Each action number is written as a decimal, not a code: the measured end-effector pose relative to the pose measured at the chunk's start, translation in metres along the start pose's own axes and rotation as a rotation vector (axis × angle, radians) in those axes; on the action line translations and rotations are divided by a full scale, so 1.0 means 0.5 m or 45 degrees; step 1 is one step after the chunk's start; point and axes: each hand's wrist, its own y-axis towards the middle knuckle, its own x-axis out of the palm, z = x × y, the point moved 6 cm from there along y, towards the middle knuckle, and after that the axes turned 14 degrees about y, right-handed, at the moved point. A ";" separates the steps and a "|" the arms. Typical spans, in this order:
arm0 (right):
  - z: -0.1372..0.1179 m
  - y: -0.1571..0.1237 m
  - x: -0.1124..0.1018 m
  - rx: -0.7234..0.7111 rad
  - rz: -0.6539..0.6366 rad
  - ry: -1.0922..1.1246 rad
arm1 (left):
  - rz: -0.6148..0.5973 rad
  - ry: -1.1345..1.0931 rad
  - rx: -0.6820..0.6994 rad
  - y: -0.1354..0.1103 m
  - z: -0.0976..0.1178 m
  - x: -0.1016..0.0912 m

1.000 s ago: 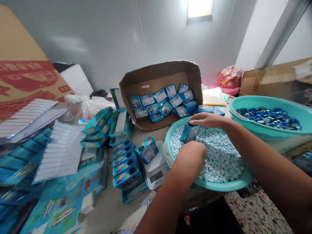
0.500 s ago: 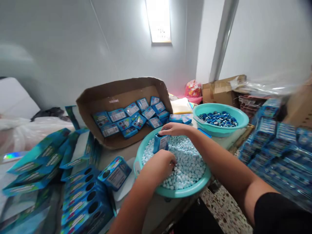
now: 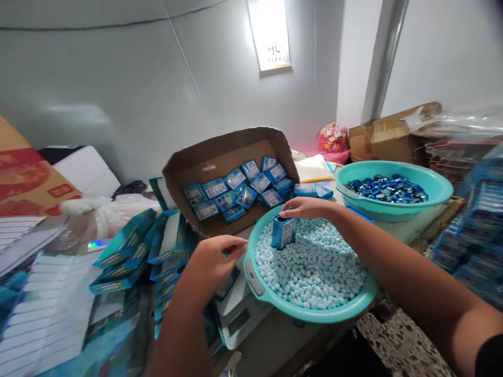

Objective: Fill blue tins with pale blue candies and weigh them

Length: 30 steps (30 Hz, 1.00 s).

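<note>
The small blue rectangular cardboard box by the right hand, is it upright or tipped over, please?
Upright: the blue box stands among pale-blue rounded pellets, its long edges near vertical and the right hand at its top.

A blue printed box [image 3: 283, 233] (its top opening dark) stands roughly upright among pale pellets [image 3: 314, 269], towards their eleven o'clock.

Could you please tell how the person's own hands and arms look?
The left hand and right hand are bare, with no glove or wristband visible. A plain black sleeve ends above the right elbow; any left sleeve is out of view.
</note>
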 end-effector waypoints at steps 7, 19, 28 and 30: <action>-0.009 -0.008 0.004 -0.003 -0.024 0.014 | 0.231 -0.210 -0.475 -0.087 -0.154 -0.058; -0.004 -0.005 0.003 -0.003 -0.024 -0.027 | 0.030 -0.135 -0.577 -0.098 -0.173 -0.014; -0.003 -0.008 0.002 -0.034 0.020 -0.041 | 0.055 -0.061 -0.559 -0.101 -0.175 -0.014; -0.005 -0.009 0.002 -0.038 0.018 -0.048 | 0.090 -0.019 -0.561 -0.101 -0.175 -0.017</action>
